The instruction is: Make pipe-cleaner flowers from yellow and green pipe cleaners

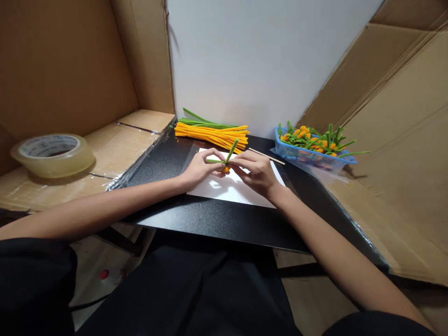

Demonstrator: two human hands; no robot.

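Observation:
Between my two hands is a small pipe-cleaner piece [227, 169], an orange coil with green stems. My left hand [202, 169] pinches it from the left, where one green stem lies along the fingers. My right hand [255, 171] closes on it from the right with the fingertips. Another green stem [232, 150] sticks up between the hands. Both hands are just above a white sheet of paper [231, 193] on the black table. Fingers partly hide the orange part.
Orange pipe cleaners [210, 135] and green ones [206, 122] lie behind the hands. A thin wooden stick [268, 157] rests by the paper. A blue basket [297, 150] holds several orange-and-green pieces at right. A tape roll [52, 156] sits on cardboard at left. Cardboard walls flank the black table [210, 217].

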